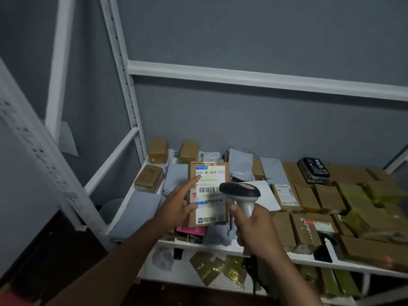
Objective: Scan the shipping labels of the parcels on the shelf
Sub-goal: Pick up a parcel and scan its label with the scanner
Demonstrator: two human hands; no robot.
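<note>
Cardboard parcel [208,193], held upright above the shelf [220,245] by the left hand [176,204] with fingers spread along its edge, looks light and stiff, while the right hand [254,226] grips the barcode scanner [241,193] facing its label [210,191].

Brown parcel [208,193] mid-frame, upright, white barcode label [210,191] facing camera; more brown parcels [320,199] flat on shelf [220,247], right.

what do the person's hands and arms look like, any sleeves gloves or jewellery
Both are bare. The left hand and right hand wear no gloves, and no rings or watch show. The forearms are uncovered as far as the frame shows, with no sleeve in view.
</note>
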